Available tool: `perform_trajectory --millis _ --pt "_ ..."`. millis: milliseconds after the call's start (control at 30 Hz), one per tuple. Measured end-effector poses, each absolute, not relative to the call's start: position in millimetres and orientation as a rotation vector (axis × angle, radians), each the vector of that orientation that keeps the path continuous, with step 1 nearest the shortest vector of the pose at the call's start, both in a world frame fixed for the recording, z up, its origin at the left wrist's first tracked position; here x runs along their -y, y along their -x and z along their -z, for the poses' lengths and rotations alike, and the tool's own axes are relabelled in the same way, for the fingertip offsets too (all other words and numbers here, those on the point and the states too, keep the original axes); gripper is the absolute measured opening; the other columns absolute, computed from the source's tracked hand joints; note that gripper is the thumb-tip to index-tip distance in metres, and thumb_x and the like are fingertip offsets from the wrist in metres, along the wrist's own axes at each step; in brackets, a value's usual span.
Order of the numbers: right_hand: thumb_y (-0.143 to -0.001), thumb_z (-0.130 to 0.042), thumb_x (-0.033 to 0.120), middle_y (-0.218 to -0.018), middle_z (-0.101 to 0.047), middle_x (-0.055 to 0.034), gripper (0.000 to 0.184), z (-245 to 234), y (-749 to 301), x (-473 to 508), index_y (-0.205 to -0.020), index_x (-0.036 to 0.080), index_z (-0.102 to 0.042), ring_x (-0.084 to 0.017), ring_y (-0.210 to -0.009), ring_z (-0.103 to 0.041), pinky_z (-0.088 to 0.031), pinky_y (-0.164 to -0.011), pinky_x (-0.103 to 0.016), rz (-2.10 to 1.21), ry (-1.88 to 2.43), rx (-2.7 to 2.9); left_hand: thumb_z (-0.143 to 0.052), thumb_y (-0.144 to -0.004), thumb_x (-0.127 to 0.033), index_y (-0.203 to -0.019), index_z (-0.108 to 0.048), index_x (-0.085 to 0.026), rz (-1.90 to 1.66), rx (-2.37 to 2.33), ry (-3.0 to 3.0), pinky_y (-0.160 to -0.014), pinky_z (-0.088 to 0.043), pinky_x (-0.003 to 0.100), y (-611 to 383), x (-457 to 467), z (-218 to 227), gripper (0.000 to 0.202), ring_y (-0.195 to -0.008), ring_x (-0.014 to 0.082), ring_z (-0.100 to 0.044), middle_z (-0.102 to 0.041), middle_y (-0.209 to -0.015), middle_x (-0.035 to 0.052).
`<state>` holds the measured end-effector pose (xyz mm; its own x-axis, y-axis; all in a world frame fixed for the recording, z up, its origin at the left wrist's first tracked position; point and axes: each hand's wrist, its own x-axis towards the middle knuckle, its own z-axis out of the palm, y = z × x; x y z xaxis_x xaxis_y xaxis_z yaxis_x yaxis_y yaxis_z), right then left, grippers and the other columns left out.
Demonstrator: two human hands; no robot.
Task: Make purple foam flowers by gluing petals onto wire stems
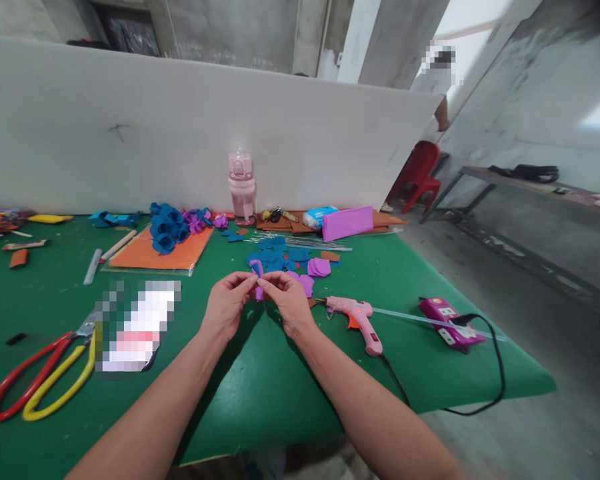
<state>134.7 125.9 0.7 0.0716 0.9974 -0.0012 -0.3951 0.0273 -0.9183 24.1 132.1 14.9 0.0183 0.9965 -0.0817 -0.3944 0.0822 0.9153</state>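
Note:
Above the green tabletop, my left hand [227, 303] and my right hand [289, 303] meet, thumbs and fingertips pinched together on a small purple-and-blue flower [257, 269] of felt-like material. Fingers hide part of it. Just beyond lie cut blue pieces [273, 253] and purple petal pieces [319, 267]. A pink glue gun [351, 309] rests to the right of my right hand, its nozzle towards that hand, with a clear glue stick [400, 315] in its back.
Big scissors [50, 373] with red and yellow handles and a phone [143, 327] lie on the left. Blue rolled flowers [166, 229] sit on an orange sheet [135, 255]. A pink bottle [242, 190] stands by the white board [180, 133]. A cord runs to a purple power socket [447, 323].

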Motion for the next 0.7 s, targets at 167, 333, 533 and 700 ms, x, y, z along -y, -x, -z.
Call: perform_trajectory --millis 167,333,533,700 --pt "-0.060 -0.071 0.028 -0.065 -0.060 0.0027 0.016 2.1 -136.2 -127.7 -0.068 0.017 -0.063 -0.007 -0.057 -0.051 -0.041 -0.058 -0.021 -1.259 0.934 0.875 -0.075 -0.059 -0.024 -0.070 -0.064 -0.013 -1.290 -0.919 -0.868 -0.057 -0.041 0.021 -26.0 -130.4 -14.0 0.019 -0.056 0.0072 -0.053 -0.060 -0.062 -0.0014" --pt "-0.060 -0.070 0.027 -0.063 -0.060 0.0029 0.015 1.3 -137.1 -128.0 -0.067 0.017 -0.063 -0.007 -0.055 -0.050 -0.040 -0.056 -0.021 -1.247 0.927 0.861 -0.076 -0.058 -0.023 -0.072 -0.063 -0.013 -1.248 -0.858 -0.828 -0.060 -0.044 0.023 -25.5 -131.6 -11.6 0.021 -0.060 0.0094 -0.057 -0.062 -0.067 0.0005" --pt "-0.061 -0.068 0.027 -0.062 -0.058 0.0030 0.014 1.9 -136.9 -128.7 -0.067 0.017 -0.062 -0.007 -0.053 -0.049 -0.039 -0.054 -0.022 -1.214 0.961 0.877 -0.076 -0.056 -0.023 -0.071 -0.063 -0.012 -1.216 -0.854 -0.795 -0.062 -0.046 0.023 -25.3 -132.0 -11.5 0.022 -0.061 0.0095 -0.057 -0.062 -0.067 0.0010" --pt "-0.065 -0.063 0.027 -0.063 -0.059 0.0019 0.010 1.2 -137.0 -128.1 -0.068 0.017 -0.060 -0.010 -0.056 -0.051 -0.041 -0.056 -0.024 -1.062 1.012 1.005 -0.077 -0.055 -0.023 -0.070 -0.063 -0.012 -1.213 -0.847 -0.789 -0.064 -0.046 0.023 -26.6 -131.2 -12.8 0.023 -0.062 0.0091 -0.057 -0.062 -0.066 0.0000"
